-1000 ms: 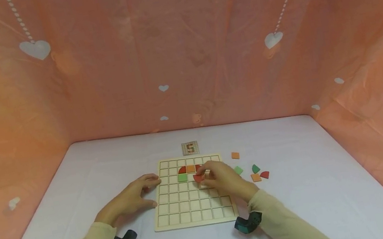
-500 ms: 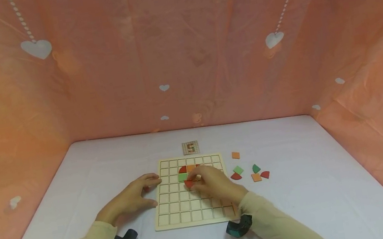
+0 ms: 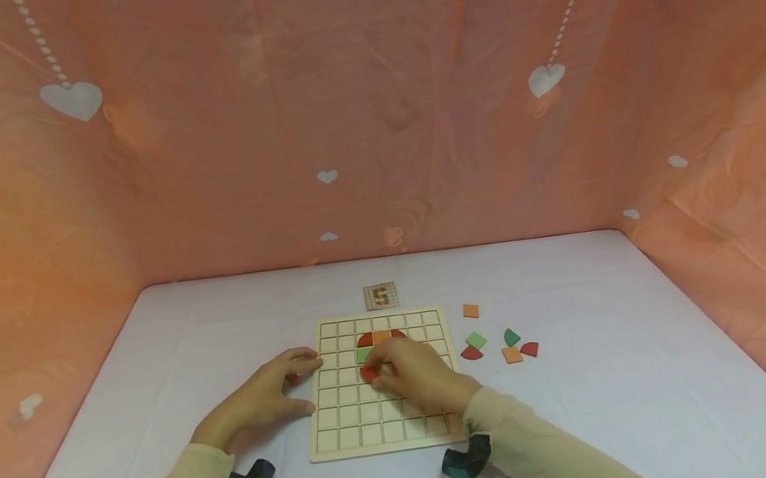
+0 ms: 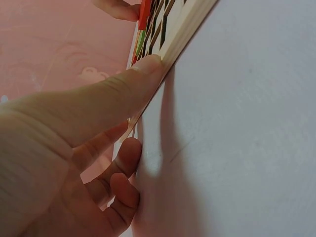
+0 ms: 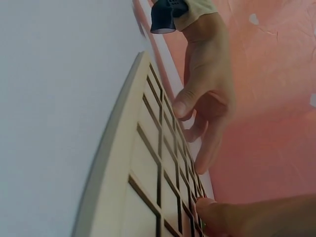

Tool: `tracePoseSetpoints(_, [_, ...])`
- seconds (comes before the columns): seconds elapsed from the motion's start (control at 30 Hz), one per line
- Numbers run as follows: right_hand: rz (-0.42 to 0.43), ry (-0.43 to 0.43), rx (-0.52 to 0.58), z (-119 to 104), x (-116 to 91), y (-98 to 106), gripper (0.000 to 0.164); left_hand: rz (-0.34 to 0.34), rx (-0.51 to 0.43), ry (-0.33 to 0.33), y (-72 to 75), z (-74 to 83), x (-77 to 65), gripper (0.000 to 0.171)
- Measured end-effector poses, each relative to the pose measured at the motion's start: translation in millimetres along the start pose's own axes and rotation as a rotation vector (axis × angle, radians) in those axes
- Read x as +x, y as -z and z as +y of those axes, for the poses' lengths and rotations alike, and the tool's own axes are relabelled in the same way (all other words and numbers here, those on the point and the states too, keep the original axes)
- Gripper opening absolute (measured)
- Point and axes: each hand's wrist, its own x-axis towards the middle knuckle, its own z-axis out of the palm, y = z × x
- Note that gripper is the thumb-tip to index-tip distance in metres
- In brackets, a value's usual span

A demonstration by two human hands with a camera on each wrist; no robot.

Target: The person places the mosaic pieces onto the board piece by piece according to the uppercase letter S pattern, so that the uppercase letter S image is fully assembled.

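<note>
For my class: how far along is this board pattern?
Looks done: two red quarter-circles, an orange square and a light green square lie on the pale wooden grid board.
In hand: the right hand holds another red quarter-circle at the board; its seating is hidden.
Probably left: two more orange squares, another light green square, two loose red quarter-circles and a dark green quarter-circle lie beside the board.

Orange drapes (heart-printed) behind and beside a white table mark a curtained-off booth.

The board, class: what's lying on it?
Two red pieces, an orange square and a green piece; the right hand touches another red piece. What's beneath that hand is hidden.
</note>
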Motion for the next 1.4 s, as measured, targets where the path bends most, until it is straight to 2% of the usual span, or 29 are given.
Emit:
tracePoseSetpoints(0.53, [0.014, 0.006, -0.071, -3.5, 3.8, -3.4, 0.024, 0.005, -0.009, -0.007, 0.2, -1.1, 0.7, 0.067])
tracePoseSetpoints(0.73, [0.006, -0.007, -0.048, -2.0, 4.1, -3.9, 0.026, 0.009, 0.001, -0.006, 0.1, -2.0, 0.5, 0.068])
tracePoseSetpoints(1.0, [0.015, 0.0, -0.04, 2.1, 6.2, -6.4, 0.023, 0.005, -0.043, 0.013, 0.0, -1.6, -0.6, 0.068])
tracePoseSetpoints(1.4, [0.015, -0.028, -0.018, 4.4, 7.5, -5.4, 0.021, 0.005, -0.025, 0.018, -0.1, 1.4, -0.9, 0.068])
